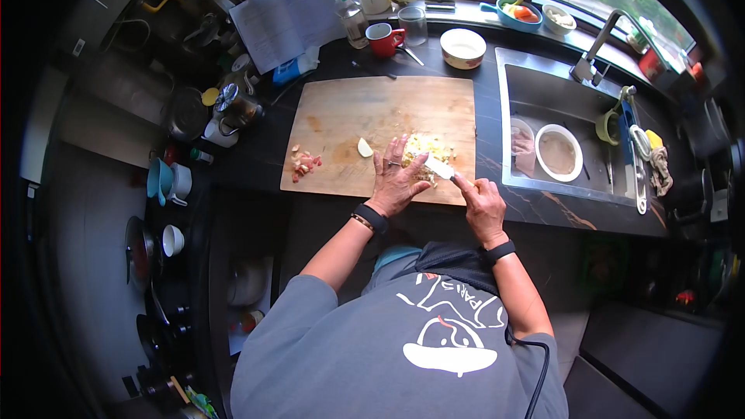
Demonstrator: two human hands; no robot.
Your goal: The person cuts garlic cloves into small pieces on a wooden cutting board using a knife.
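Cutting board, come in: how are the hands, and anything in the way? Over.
Right hand closed on knife. Left hand spread near its tip, contact unclear. Chopped pale bits around knife. Pale wedge, reddish pieces off left, clear of knife.

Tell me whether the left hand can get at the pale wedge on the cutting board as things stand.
Likely yes. The pale wedge lies just beside the left hand on the cutting board, with nothing visible between them. The knife, held in the right hand, is on that hand's other side.
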